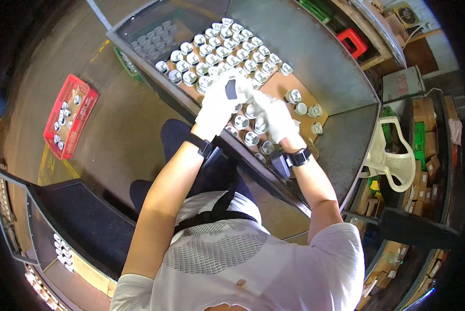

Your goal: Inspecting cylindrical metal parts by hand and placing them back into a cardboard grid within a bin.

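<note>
Both of my hands wear white gloves and meet above rows of silver metal pistons (223,52). My left hand (218,101) is closed, with a dark patch on the glove; whatever lies in its fingers is washed out by glare. My right hand (276,118) comes in from the right with bent fingers against the left one's fingertips; what it grips is hidden. Several pistons (251,138) stand close under and between my hands. A few others (293,96) stand apart on a brown board (307,136) to the right.
A dark metal-walled bench (315,57) surrounds the pistons. On the floor at left is a red crate (90,106) with several pistons. Nearby at right stand a white plastic chair (398,155) and shelves with boxes (423,111). A black-topped bench (82,207) lies lower left.
</note>
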A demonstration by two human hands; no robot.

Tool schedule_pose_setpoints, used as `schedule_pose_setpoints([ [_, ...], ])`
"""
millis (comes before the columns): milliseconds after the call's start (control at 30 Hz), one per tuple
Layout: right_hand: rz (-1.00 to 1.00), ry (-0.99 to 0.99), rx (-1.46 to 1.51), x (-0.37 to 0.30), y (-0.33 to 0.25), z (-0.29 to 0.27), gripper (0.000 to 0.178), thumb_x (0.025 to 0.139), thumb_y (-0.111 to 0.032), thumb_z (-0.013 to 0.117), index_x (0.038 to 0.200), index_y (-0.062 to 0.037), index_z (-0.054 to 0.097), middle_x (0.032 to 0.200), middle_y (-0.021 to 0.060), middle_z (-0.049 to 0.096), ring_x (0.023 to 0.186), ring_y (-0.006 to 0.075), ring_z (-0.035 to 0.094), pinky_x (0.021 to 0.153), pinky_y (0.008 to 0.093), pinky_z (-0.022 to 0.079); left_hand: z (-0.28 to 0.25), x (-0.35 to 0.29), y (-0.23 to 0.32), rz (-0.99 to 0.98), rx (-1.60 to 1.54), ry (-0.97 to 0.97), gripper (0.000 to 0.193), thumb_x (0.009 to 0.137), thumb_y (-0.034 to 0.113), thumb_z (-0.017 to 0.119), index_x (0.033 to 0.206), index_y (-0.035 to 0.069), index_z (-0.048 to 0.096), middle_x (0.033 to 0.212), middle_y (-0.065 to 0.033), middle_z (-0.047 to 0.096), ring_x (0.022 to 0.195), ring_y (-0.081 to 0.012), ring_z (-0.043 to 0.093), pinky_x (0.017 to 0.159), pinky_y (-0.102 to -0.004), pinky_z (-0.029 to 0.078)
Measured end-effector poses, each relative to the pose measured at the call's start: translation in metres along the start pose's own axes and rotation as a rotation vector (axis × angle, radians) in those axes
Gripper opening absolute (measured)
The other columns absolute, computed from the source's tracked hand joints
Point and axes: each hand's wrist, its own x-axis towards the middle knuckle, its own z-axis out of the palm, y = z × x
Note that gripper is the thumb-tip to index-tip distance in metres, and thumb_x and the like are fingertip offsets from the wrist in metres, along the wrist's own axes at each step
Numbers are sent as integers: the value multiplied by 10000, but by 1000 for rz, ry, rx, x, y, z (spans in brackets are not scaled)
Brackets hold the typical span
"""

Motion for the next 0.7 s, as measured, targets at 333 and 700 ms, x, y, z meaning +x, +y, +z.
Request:
schedule_pose_setpoints([
  [333,589,-444,1456,14,26,11,144,1015,-146,506,1062,-12,533,802,29,540,607,94,510,533,221,447,17,-2,-37,132,137,61,410,1046,246,431,1383,25,508,1370,-117,555,1230,-197,537,1040,-337,428],
  [700,582,33,764,81,203,-100,108,903,-156,645,923,-50,652,821,85,655,560,182,568,462,336,448,5,2,6,108,170,-450,353,948,108,561,1286,23,618,1146,-162,686,1028,-278,661,905,-356,516],
])
